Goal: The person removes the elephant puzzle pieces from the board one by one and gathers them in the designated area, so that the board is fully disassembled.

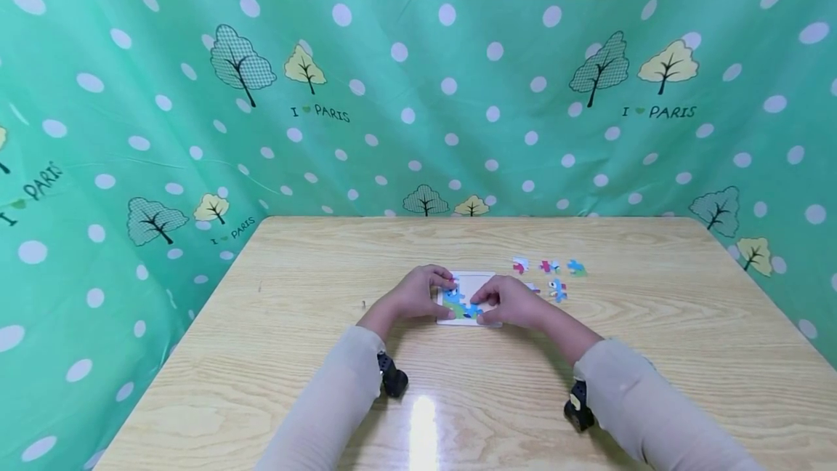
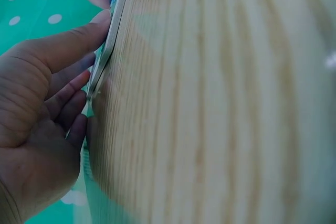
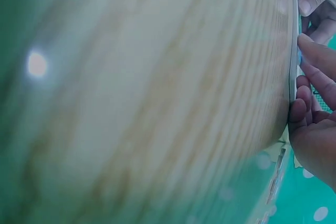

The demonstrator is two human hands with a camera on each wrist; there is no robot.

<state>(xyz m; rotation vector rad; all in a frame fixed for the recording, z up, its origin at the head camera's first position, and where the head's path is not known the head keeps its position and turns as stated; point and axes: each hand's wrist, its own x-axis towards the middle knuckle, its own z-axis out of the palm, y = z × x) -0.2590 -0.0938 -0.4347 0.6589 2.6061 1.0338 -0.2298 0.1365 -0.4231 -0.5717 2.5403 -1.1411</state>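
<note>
A white puzzle tray lies on the table in the head view, with joined blue and green pieces along its left and lower parts. My left hand holds the tray's left side, thumb at the near edge and fingers towards the far corner. From the right, my right hand reaches over the tray, thumb and forefinger pinching a blue puzzle piece low in the picture. The left wrist view shows the left thumb on the tray edge. In the right wrist view, the right hand partly hides the pieces.
Several loose puzzle pieces lie right of the tray, some partly behind the right hand. The wooden table extends all round. A green dotted curtain hangs behind it and at both sides.
</note>
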